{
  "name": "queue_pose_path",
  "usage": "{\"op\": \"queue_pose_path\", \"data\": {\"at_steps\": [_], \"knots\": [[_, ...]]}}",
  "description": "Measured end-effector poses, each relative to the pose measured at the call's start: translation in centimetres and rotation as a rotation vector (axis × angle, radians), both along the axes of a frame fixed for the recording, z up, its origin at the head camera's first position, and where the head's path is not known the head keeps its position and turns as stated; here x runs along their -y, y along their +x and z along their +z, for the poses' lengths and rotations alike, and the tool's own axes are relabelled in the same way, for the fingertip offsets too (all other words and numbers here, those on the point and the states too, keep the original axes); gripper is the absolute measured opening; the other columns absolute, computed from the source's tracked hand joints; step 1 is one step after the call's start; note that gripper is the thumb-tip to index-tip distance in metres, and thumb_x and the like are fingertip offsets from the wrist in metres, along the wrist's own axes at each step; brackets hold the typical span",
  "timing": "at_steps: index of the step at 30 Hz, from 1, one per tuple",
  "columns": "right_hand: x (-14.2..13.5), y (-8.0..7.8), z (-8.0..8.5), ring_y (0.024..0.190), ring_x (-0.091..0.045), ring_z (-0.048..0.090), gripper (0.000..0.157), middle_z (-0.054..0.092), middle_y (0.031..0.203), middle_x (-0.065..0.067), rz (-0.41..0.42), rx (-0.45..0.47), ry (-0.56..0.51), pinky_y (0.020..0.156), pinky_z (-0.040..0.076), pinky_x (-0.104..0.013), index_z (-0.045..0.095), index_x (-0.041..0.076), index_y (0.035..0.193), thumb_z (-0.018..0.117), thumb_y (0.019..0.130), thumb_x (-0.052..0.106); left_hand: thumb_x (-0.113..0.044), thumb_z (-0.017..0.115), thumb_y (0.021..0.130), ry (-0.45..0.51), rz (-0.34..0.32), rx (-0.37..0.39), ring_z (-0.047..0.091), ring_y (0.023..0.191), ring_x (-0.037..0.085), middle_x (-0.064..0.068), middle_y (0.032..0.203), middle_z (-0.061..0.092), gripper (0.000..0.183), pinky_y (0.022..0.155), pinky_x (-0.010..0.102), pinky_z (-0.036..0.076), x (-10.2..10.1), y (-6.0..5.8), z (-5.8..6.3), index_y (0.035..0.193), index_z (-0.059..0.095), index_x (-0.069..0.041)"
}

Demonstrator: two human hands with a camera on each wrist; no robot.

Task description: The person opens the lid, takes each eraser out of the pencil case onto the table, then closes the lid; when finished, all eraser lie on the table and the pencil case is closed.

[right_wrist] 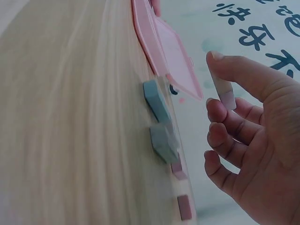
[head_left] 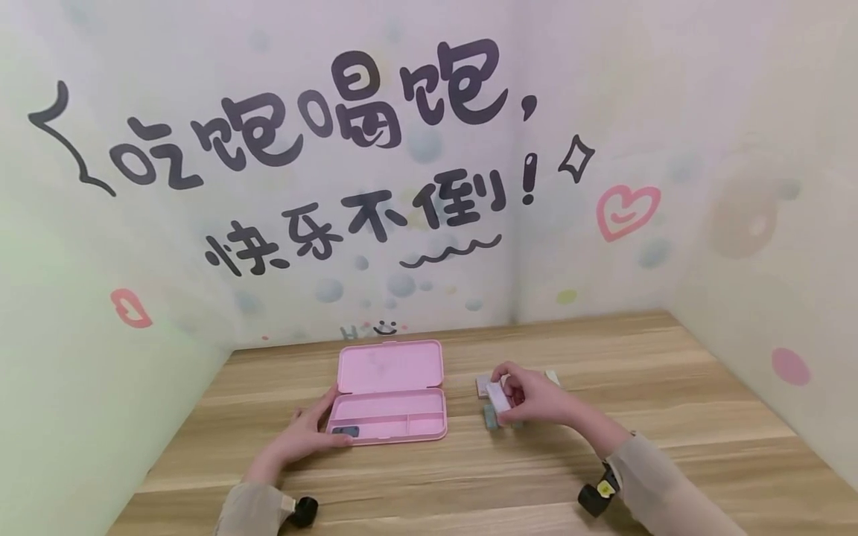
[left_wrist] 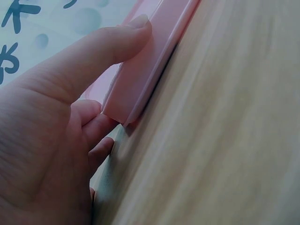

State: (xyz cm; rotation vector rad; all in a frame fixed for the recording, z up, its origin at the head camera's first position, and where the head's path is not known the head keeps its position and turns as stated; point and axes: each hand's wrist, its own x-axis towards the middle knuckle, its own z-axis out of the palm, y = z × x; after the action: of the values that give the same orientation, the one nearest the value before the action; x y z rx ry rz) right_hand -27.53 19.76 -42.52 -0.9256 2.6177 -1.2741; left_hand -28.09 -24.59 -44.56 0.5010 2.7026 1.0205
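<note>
An open pink pencil case [head_left: 389, 443] lies on the table, its lid [head_left: 391, 366] tilted back toward the wall. My left hand [head_left: 304, 435] grips its left end, thumb [left_wrist: 133, 35] on the front wall and fingers around the side. A small dark block [head_left: 346, 431] lies in the front left compartment. To the right of the case, my right hand [head_left: 532, 394] pinches a pale eraser-like block [right_wrist: 222, 89] between thumb and fingertips, above the table. Below and around this hand lie a blue-green block [right_wrist: 156, 101], a grey-green block [right_wrist: 163, 143] and pinkish blocks [right_wrist: 185, 207], partly hidden in the head view.
A wooden table [head_left: 442, 491] runs back to a printed wall [head_left: 375, 171] with dark lettering. Side walls [head_left: 757, 223] close in left and right. A whitish block [head_left: 553, 377] shows just behind the right hand. Small black cameras [head_left: 306, 512] sit on both wrists.
</note>
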Motion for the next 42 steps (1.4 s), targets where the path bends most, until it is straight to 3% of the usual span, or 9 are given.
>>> {"op": "queue_pose_path", "data": {"at_steps": [23,36,42], "knots": [[-5.0,0.5,-1.3,0.077,-0.018,0.055,0.052,0.056,0.085,-0.006,-0.112,0.091,0.032,0.065,0.049,-0.025,0.050,0.002,0.113,0.083,0.074,0.015,-0.040,0.078,0.079,-0.010,0.009,-0.012,0.017,0.141,0.046,0.021,0.158,0.017,0.106,0.106,0.069,-0.008,0.0,0.1,-0.2,0.155,0.013,-0.004],[-5.7,0.8,-1.6,0.069,-0.012,0.053,0.054,0.057,0.077,0.001,-0.129,0.046,0.133,0.060,0.045,-0.025,0.052,0.001,0.109,0.084,0.071,0.020,-0.038,0.078,0.080,0.006,0.007,-0.011,0.016,0.141,0.046,0.022,0.158,0.016,0.106,0.105,0.069,-0.009,-0.1,-0.1,-0.4,0.155,0.013,-0.002],[-5.6,1.1,-1.6,0.065,-0.012,0.049,0.053,0.054,0.073,0.001,-0.148,0.075,0.139,0.056,0.041,-0.024,0.052,0.002,0.109,0.085,0.071,0.019,-0.039,0.078,0.080,0.010,0.009,-0.006,0.015,0.142,0.046,0.021,0.158,0.016,0.106,0.106,0.068,-0.009,-0.2,-0.2,-0.4,0.155,0.013,-0.004]]}}
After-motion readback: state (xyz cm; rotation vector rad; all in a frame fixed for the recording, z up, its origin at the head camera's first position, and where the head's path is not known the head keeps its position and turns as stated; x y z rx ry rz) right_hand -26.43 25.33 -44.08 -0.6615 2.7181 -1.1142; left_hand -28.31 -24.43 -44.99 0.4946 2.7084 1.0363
